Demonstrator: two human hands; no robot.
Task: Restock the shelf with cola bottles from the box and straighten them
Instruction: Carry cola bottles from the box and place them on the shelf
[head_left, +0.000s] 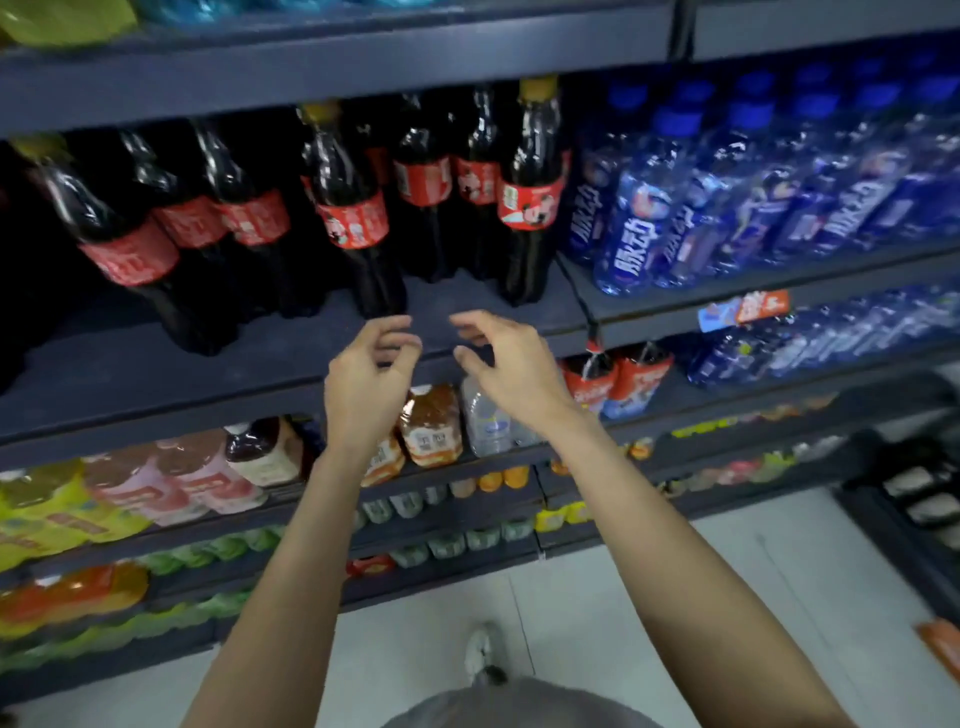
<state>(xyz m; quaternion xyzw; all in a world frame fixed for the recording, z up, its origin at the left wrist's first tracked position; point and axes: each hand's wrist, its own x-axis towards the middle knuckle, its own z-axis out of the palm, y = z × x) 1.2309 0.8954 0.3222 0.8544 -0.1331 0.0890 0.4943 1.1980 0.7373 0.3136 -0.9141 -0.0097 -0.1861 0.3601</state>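
A dark shelf (218, 374) runs across the view at chest height, one of several tiers of drinks. On it stand the cola bottles (358, 223), dark with red labels, in a loose group from the far left to the middle; some lean left and they do not line up in even rows. The rightmost cola bottle (530, 187), with a yellow cap, stands apart near the shelf's right end, and a bare patch of shelf board lies between it and the next front bottle. To the right, on the neighbouring shelf section, stand blue bottles (639, 223) packed close together. Lower tiers hold smaller drinks in orange, pink, yellow and green, and two red-labelled bottles (618, 382) sit on the tier just below to the right.

Both arms reach up toward the front edge of the cola shelf. The left hand (366, 374) hovers just below the base of the front middle cola bottle, fingers loosely curled, holding nothing. The right hand (511, 364) is just beside it, fingers half curled toward the left hand, also empty, below and left of the yellow-capped bottle. Neither hand touches a bottle.

A shoe (483, 654) shows on the pale floor (649, 597).
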